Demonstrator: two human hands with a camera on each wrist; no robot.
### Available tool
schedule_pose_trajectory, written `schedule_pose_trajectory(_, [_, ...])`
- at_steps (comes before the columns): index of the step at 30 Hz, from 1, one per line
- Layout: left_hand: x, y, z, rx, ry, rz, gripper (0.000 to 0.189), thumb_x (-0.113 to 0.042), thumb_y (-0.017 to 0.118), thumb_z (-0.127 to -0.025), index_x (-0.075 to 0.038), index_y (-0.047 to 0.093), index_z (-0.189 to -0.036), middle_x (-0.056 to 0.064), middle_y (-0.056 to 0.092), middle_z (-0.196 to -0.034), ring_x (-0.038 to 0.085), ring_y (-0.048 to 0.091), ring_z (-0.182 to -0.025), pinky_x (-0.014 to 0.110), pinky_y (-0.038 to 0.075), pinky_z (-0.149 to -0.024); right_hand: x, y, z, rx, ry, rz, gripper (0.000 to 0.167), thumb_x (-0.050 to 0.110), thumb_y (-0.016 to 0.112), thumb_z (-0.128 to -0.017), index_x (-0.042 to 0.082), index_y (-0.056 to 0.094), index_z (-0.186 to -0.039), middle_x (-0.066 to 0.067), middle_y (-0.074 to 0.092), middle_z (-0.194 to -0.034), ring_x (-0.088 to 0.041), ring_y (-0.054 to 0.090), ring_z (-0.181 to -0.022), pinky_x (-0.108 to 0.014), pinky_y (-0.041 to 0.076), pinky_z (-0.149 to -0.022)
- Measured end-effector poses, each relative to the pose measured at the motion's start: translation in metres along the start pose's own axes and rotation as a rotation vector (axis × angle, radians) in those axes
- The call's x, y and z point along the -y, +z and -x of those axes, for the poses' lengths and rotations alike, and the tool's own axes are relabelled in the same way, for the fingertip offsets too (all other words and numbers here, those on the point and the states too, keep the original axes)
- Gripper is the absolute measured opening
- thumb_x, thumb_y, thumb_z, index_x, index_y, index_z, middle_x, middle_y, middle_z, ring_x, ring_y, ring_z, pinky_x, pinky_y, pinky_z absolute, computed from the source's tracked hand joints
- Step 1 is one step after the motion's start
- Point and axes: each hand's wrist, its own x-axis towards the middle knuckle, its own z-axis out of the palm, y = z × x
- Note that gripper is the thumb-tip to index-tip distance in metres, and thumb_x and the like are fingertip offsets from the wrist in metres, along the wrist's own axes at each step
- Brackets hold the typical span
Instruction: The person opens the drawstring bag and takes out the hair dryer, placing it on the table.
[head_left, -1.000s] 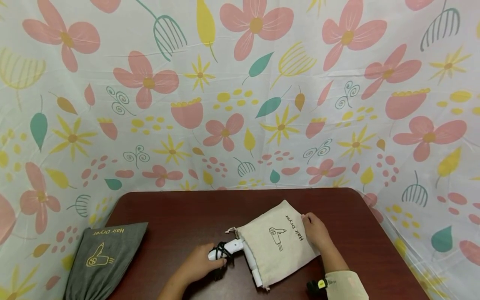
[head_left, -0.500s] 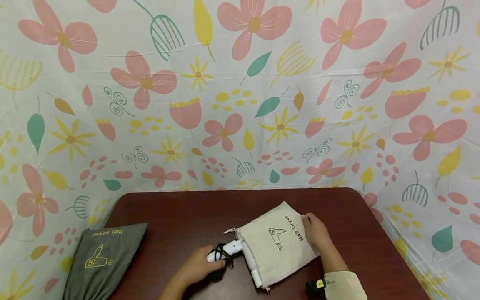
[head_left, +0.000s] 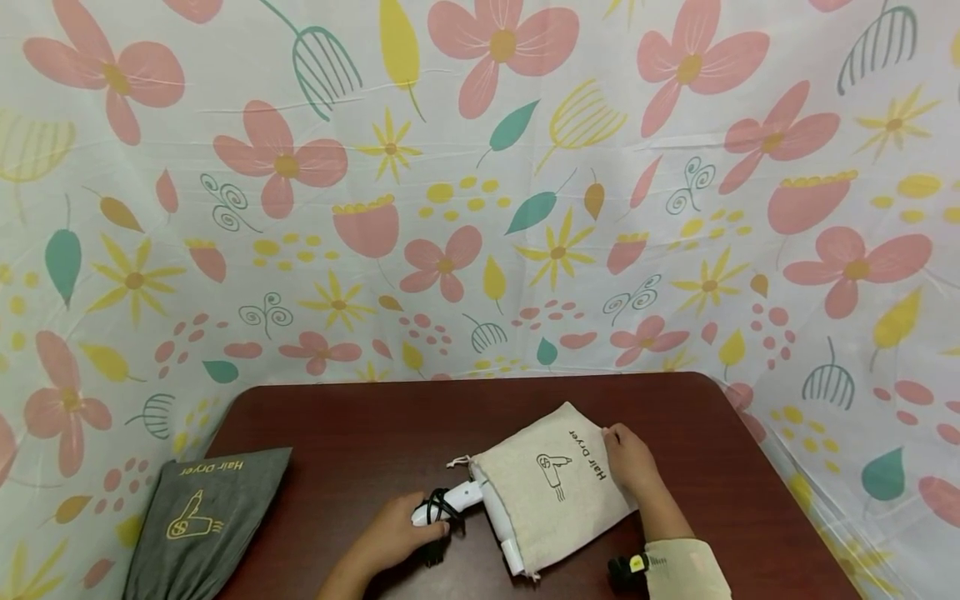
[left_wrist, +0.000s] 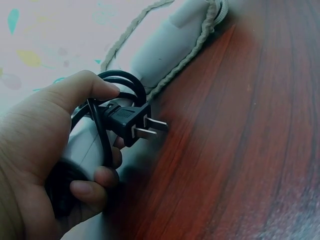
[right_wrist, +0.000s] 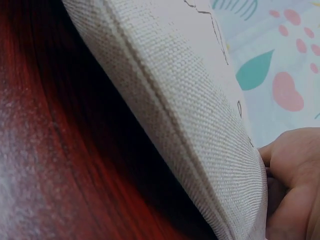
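A cream drawstring bag (head_left: 517,467) printed "Hair Dryer" lies tilted at the table's middle right, its mouth toward the left. Out of that mouth sticks a white hair dryer (head_left: 469,495); the rest of its body is hidden in the cloth. My left hand (head_left: 390,533) grips the dryer's handle, round which a black cord (head_left: 444,505) is wound. In the left wrist view the two-prong plug (left_wrist: 127,121) points away from the palm. At the bag's far right edge, my right hand (head_left: 633,462) holds the cloth with curled fingers.
A dark grey drawstring bag (head_left: 206,521), also printed "Hair Dryer", lies at the left edge of the brown table (head_left: 360,425). Behind the table hangs a floral curtain (head_left: 450,192). A black device (head_left: 626,573) sits by the right cuff.
The head view has shifted slightly. Both hands, the hair dryer and the cream bag keep nearly the same places and holds.
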Motion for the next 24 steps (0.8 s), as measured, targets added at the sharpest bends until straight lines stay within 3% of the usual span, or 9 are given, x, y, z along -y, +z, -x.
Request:
schedule_pose_trajectory(17, [0.001, 0.0018, 0.0021, -0.004, -0.001, 0.031, 0.022, -0.037, 0.076, -0.083, -0.02, 0.064, -0.087, -0.013, 0.06, -0.072, 0.001, 0.053, -0.062, 0.022, 0.045, -0.058, 0.0041, -0.0015, 0.0044, 0.007, 0.033, -0.041, 0.035, 0.035, 0.037, -0.11, 0.005, 0.056, -0.109, -0.011, 0.057, -0.087, -0.025, 0.055, -0.081, -0.035, 0.042, -0.069])
schedule_pose_trajectory(24, [-0.0016, 0.0001, 0.0031, -0.002, 0.0, 0.042, 0.024, -0.037, 0.076, -0.082, -0.017, 0.064, -0.087, -0.01, 0.061, -0.072, 0.001, 0.052, -0.063, 0.022, 0.044, -0.058, 0.004, 0.0008, 0.009, -0.005, 0.063, -0.117, 0.044, 0.044, 0.038, -0.108, 0.007, 0.056, -0.124, -0.014, 0.061, -0.103, -0.025, 0.058, -0.085, -0.036, 0.045, -0.073])
